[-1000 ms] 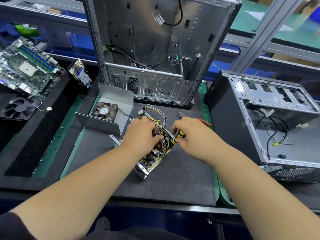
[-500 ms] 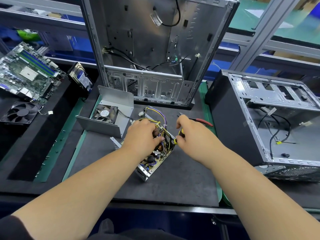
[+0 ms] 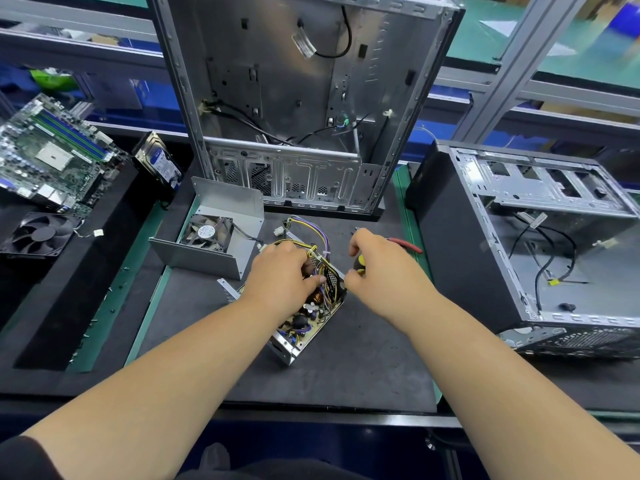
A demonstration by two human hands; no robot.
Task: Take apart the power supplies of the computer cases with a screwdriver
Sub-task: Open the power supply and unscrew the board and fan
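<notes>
The open power supply point(image 3: 304, 313) lay tilted on the dark mat point(image 3: 346, 368) of the worktop, near the middle, with its circuit board and coil exposed. My left hand point(image 3: 282, 275) rested on top of it, fingers curled over the yellow and purple wires point(image 3: 320, 244) and gripping the unit at its far end. My right hand point(image 3: 377, 268) sat just beside the supply's right edge, fingers curled round the screwdriver point(image 3: 360, 263) (only a patch of yellow-and-black handle showed between the fingers; the tip was hidden, so I could not tell where it met the supply).

The removed cover point(image 3: 221, 244) stood just left of the supply, its fan point(image 3: 206, 233) facing up. A red-handled tool point(image 3: 405, 244) lay on the mat behind my right hand.

One case point(image 3: 304, 98) stood upright at the back of the mat, open side toward me, with loose black cables hanging inside. A second case point(image 3: 540, 244) lay on its side to the right, apart from the supply, also open.

On the black pad to the left:
- a motherboard point(image 3: 52, 154), propped at an angle;
- a hard drive point(image 3: 159, 164), leaning beside it;
- a loose black fan point(image 3: 38, 235), nearer to me.

Small screws point(image 3: 114, 289) were scattered along the green strip between pad and mat.
</notes>
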